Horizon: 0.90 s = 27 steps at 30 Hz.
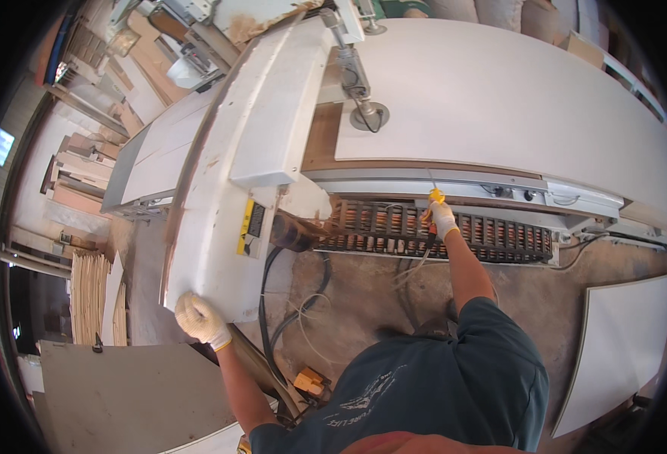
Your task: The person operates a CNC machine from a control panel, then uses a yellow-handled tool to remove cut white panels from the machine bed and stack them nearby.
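Setting: a woodworking shop seen from above, a person in a dark teal shirt leaning over a large panel machine.
Left hand: the gloved left hand [201,319] rests on the near corner of the white machine housing [246,151], fingers curled over its edge in a closed grip.
Right hand: the gloved right hand [443,219] reaches far forward and is closed around a yellow-handled tool [435,198], whose thin tip points at the grey rail [454,184] of the machine.
Tool's place: right of centre, just above the black cable chain [439,233], at the near edge of the rail.
Tabletop: a wide white panel [500,98] lies on the machine bed beyond the rail, with a round-footed clamp [369,115] touching its left edge.
In the way: the cable chain with its orange inserts runs between the person and the rail; black hoses [296,295] loop over the dusty floor [349,303] below it.
Left side: a yellow control box [252,225] sits on the housing's near face; stacked thin boards [91,299] stand at far left.
Near foreground: a grey board [122,393] lies by the left forearm, a small orange device [311,380] beside it.
Right side: another white panel [621,348] rests on the floor.
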Each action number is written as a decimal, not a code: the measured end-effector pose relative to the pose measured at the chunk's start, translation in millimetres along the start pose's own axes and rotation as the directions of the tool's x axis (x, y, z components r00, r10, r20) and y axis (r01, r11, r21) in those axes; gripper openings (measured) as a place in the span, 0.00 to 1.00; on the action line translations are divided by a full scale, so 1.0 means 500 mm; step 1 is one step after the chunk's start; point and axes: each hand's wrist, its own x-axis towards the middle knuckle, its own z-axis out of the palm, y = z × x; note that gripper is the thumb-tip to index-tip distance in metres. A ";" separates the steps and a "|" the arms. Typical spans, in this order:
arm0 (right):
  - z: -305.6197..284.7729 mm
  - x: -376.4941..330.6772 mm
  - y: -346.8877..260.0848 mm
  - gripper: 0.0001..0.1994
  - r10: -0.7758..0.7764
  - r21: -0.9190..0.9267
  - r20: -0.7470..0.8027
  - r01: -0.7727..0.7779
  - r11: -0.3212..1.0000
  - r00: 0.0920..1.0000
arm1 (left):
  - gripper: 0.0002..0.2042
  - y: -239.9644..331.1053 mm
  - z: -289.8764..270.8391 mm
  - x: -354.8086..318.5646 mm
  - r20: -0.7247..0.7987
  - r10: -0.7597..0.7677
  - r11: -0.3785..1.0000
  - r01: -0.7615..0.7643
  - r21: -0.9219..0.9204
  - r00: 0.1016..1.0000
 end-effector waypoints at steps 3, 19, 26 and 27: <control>0.103 -0.026 0.024 0.11 0.028 -0.089 0.064 -0.023 0.996 0.998 | 0.07 -0.004 0.003 -0.004 -0.038 0.060 0.998 -0.060 0.018 0.997; 0.389 0.073 0.065 0.12 0.103 -0.032 0.187 -0.098 0.995 0.977 | 0.09 -0.001 0.002 -0.016 0.005 0.031 0.996 -0.032 0.084 0.999; 0.448 0.124 0.081 0.11 0.023 -0.036 0.038 -0.022 0.999 0.999 | 0.11 0.018 0.012 -0.015 -0.080 -0.044 0.979 0.059 0.193 0.996; 0.452 0.129 0.083 0.10 0.073 0.053 0.001 -0.072 0.996 0.997 | 0.12 0.019 0.014 -0.017 -0.076 -0.083 0.972 0.098 0.215 0.994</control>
